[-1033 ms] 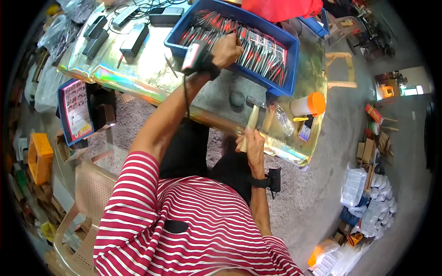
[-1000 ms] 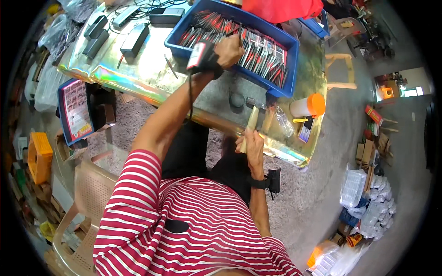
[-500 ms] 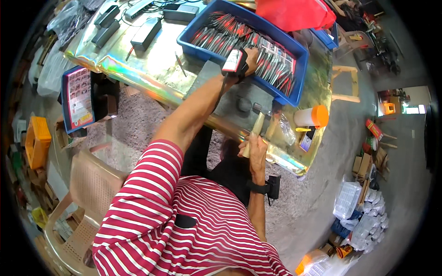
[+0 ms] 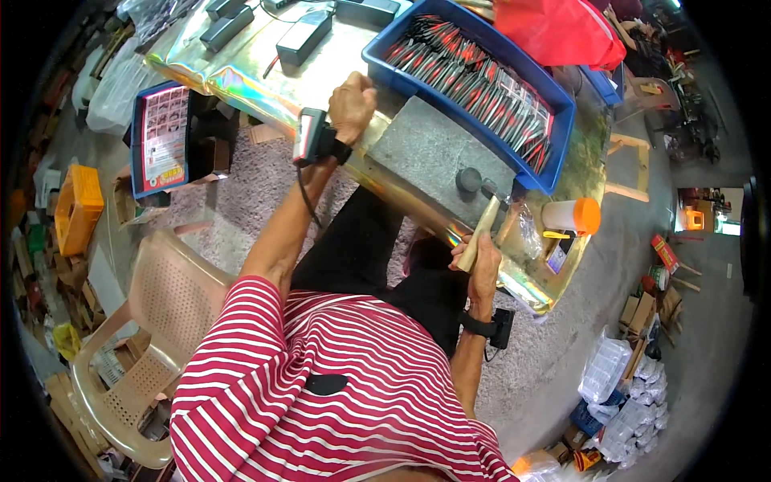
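Observation:
My right hand (image 4: 483, 261) is wrapped round the pale wooden handle of a hammer (image 4: 483, 225). The hammer's dark metal head is at the right end of a grey flat slab (image 4: 438, 149) on the table, beside a small round black piece (image 4: 468, 180). My left hand (image 4: 352, 107) is over the table's front edge, left of the slab, with its fingers curled in. Whatever they may hold is hidden under the hand. Behind the slab stands a blue crate (image 4: 522, 173) filled with slim black, red and silver pieces (image 4: 474, 76), tightly packed in rows.
Right of the hammer are a clear plastic bag (image 4: 528, 233) and an orange-lidded jar (image 4: 570, 215). Black boxes (image 4: 305, 38) sit at the table's back left, and a red cloth or bag (image 4: 558, 32) behind the crate. A plastic chair (image 4: 173, 297) stands on the left.
My left hand has left the crate and come left and nearer to the table's front edge, where a thin tool was lying. My right hand keeps hold of the hammer. The view has shifted.

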### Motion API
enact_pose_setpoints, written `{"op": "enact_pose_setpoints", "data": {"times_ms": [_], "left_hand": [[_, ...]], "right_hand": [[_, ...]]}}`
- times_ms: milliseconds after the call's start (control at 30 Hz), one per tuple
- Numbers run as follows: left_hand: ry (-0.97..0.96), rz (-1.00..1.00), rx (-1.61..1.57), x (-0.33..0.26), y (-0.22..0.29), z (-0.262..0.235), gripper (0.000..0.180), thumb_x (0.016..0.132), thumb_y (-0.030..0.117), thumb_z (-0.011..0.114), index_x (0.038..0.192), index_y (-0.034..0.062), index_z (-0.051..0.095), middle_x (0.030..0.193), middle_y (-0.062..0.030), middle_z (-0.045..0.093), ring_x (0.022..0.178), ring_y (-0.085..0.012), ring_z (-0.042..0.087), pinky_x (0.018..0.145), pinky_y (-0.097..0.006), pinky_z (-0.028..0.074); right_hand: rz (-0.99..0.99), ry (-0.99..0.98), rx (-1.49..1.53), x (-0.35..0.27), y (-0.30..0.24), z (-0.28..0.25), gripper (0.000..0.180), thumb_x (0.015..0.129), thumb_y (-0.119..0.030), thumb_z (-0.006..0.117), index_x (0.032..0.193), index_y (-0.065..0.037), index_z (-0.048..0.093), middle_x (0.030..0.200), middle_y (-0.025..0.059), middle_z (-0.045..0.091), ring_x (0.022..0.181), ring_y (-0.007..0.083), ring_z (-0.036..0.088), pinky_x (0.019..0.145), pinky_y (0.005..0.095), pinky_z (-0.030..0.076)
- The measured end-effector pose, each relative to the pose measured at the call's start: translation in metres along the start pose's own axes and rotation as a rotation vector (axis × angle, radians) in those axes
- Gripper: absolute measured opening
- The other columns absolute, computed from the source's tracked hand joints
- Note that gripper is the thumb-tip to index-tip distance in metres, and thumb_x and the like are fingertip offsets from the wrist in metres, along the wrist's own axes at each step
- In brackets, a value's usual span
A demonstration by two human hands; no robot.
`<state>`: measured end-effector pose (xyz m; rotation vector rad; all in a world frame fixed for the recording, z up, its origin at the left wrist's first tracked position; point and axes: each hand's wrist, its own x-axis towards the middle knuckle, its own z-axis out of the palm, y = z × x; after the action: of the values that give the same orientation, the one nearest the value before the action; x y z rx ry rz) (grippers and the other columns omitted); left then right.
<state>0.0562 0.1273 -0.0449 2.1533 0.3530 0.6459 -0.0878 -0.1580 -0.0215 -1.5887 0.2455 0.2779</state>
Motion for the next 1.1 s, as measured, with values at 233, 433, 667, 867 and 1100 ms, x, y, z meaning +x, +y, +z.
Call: {"op": "enact_pose_setpoints", "data": {"times_ms": [233, 433, 667, 867, 1100], "left_hand": [[-0.232, -0.021, 0.18, 0.01, -0.028, 0.01, 0.034, 0.066, 0.031, 0.064, 0.081, 0.0018, 0.054, 0.068, -0.0151, 0.059, 0.062, -0.0244, 0.058, 0.054, -0.034, 0.044], [-0.248, 0.041, 0.401, 0.021, -0.033, 0.014, 0.033, 0.062, 0.021, 0.059, 0.086, 0.0019, 0.048, 0.075, -0.0189, 0.057, 0.068, -0.0331, 0.056, 0.06, -0.04, 0.043], [-0.259, -0.073, 0.375, 0.024, -0.025, 0.006, 0.04, 0.061, 0.018, 0.058, 0.096, 0.0, 0.049, 0.082, -0.0214, 0.058, 0.08, -0.0352, 0.056, 0.072, -0.039, 0.043], [-0.253, -0.199, 0.105, 0.009, -0.025, 0.001, 0.046, 0.063, 0.017, 0.056, 0.102, -0.0039, 0.049, 0.076, -0.0183, 0.06, 0.064, -0.0261, 0.06, 0.063, -0.034, 0.046], [-0.228, -0.147, -0.368, -0.026, -0.025, -0.014, 0.029, 0.072, 0.013, 0.054, 0.092, -0.0078, 0.055, 0.067, -0.0096, 0.058, 0.051, -0.0127, 0.054, 0.046, -0.023, 0.044]], "right_hand": [[-0.037, 0.043, -0.01, 0.005, 0.006, -0.011, 0.043, 0.087, -0.038, 0.036, 0.083, 0.002, 0.051, 0.06, 0.0096, 0.054, 0.047, 0.0156, 0.052, 0.042, 0.0255, 0.046], [0.018, 0.062, 0.042, 0.005, -0.009, -0.029, 0.031, 0.083, -0.027, 0.048, 0.076, 0.002, 0.052, 0.06, 0.0067, 0.053, 0.046, 0.0092, 0.049, 0.038, 0.0188, 0.039], [-0.132, 0.321, -0.074, 0.031, 0.003, -0.064, 0.014, 0.077, -0.009, 0.048, 0.073, 0.004, 0.052, 0.059, 0.008, 0.053, 0.047, 0.0092, 0.05, 0.042, 0.0211, 0.045], [-0.178, 0.445, -0.28, 0.072, 0.025, -0.073, 0.011, 0.075, -0.009, 0.048, 0.073, 0.0, 0.054, 0.063, 0.0083, 0.054, 0.048, 0.0119, 0.051, 0.043, 0.0253, 0.044], [-0.404, 0.547, -0.749, 0.083, 0.028, -0.065, 0.012, 0.072, -0.012, 0.048, 0.072, -0.001, 0.053, 0.068, 0.0159, 0.055, 0.064, 0.0278, 0.054, 0.06, 0.0366, 0.042]]}}
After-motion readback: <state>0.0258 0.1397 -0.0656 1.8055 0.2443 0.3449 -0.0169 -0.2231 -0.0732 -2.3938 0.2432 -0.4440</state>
